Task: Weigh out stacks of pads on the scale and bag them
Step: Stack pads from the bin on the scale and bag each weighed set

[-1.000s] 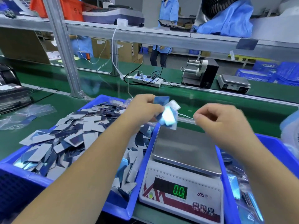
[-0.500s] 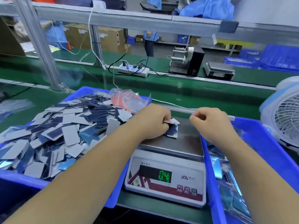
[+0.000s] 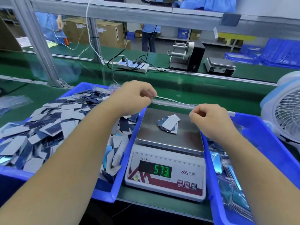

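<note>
Plainly, our small stack of pads (image 3: 168,125) lay loose near the middle of the scale (image 3: 165,169) platform, released so the green display could read it alone. We held our left hand (image 3: 133,96) over the platform's far-left corner, fingers curled on nothing we could see. Our right hand (image 3: 209,117), loosely curled and apparently empty, hovered at the right edge, beside the bin of bagged pads (image 3: 263,132).
</note>
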The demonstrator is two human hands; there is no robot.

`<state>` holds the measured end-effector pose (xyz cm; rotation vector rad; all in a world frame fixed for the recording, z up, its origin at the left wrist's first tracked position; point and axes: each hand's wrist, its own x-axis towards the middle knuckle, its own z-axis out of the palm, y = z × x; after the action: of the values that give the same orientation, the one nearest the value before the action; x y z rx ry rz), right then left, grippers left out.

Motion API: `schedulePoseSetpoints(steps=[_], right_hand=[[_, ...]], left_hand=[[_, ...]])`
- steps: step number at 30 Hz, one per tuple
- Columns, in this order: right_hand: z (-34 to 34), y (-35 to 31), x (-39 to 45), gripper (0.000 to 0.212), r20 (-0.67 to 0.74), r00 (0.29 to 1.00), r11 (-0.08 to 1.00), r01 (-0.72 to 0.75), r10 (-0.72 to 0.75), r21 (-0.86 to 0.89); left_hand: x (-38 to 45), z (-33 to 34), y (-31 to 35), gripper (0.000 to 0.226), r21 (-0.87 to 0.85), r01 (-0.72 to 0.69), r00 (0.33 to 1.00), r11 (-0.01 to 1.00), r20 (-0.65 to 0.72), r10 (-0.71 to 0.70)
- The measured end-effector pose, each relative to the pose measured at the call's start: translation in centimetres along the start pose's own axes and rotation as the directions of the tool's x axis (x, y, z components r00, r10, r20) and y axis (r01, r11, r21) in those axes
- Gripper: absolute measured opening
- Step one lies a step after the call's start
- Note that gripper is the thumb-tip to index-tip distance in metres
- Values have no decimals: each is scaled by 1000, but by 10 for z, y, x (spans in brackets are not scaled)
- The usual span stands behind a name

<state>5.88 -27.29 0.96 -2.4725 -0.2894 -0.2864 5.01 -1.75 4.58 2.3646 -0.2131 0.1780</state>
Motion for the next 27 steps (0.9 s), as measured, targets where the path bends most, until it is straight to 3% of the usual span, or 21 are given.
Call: schedulePoseSetpoints(steps=[9,24,27], right_hand=[[6,-5,-2,22,37,999,1000,17,-16,-22],[7,-1,-2,23,59,997,999,45,-44,-11],[6,-1,-2,22,62,997,999,47,-46,-25]], left_hand=[[-12,0,-14,29,-71,39,999,997,13,-38],[-11,16,-18,23,51,30,997,998,70,-34],[-13,5,-16,22,83,37,999,996,18,-39]])
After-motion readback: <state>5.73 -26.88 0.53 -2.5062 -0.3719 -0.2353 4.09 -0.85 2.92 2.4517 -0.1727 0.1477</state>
